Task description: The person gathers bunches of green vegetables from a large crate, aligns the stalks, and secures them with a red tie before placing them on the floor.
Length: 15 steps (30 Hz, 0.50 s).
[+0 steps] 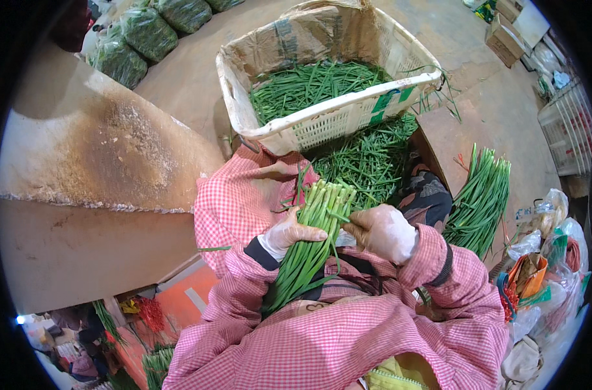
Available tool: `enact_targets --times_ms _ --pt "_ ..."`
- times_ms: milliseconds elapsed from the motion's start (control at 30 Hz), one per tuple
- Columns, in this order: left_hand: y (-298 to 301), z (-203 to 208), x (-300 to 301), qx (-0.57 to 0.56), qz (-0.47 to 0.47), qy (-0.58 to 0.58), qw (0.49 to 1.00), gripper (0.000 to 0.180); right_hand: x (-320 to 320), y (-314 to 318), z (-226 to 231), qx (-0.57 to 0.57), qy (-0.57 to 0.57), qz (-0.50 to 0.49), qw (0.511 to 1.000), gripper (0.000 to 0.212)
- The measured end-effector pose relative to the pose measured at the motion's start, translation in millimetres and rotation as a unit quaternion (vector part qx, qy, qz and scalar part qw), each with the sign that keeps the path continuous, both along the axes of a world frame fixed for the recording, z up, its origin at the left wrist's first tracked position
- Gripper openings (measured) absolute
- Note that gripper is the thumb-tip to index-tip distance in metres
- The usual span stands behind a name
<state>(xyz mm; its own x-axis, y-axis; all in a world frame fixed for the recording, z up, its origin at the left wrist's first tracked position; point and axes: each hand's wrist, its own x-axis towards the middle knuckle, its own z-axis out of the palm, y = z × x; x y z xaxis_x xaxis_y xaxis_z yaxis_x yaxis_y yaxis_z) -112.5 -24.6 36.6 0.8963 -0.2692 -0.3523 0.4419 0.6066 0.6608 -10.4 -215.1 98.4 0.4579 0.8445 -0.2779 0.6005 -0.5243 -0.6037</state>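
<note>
In front of my lap, my left hand (288, 234), in a thin pale glove, wraps round a thick bunch of garlic chives (309, 250). The pale cut ends point away from me, and the leaves trail down toward my body. My right hand (387, 234), gloved too, is closed at the right side of the bunch. Its fingertips pinch a chive leaf (339, 216) lying across the stems; part of the grip is hidden. Just beyond my hands is a heap of loose chives (367, 159).
A white plastic crate (322, 133) holding chives stands ahead. To the right, another chive bunch (481, 201) lies on a brown board (442, 130). A stained panel (114, 143) fills the left side. Plastic bags (556, 273) crowd the far right; bagged greens (146, 39) lie at the back left.
</note>
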Motion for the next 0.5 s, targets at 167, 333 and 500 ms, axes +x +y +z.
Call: enact_targets --times_ms 167,333,500 --pt "4.3 5.2 -6.2 -0.021 -0.006 0.031 0.999 0.061 94.8 -28.0 -34.7 0.056 -0.087 -0.323 0.941 0.051" --pt "39.1 46.3 27.6 0.008 0.101 -0.048 0.994 0.05 45.1 3.0 -56.0 0.173 0.068 -0.144 0.972 0.115" --pt "17.9 95.7 92.3 0.104 0.382 -0.206 0.895 0.039 26.6 89.3 8.1 0.404 0.293 -0.106 0.86 0.113"
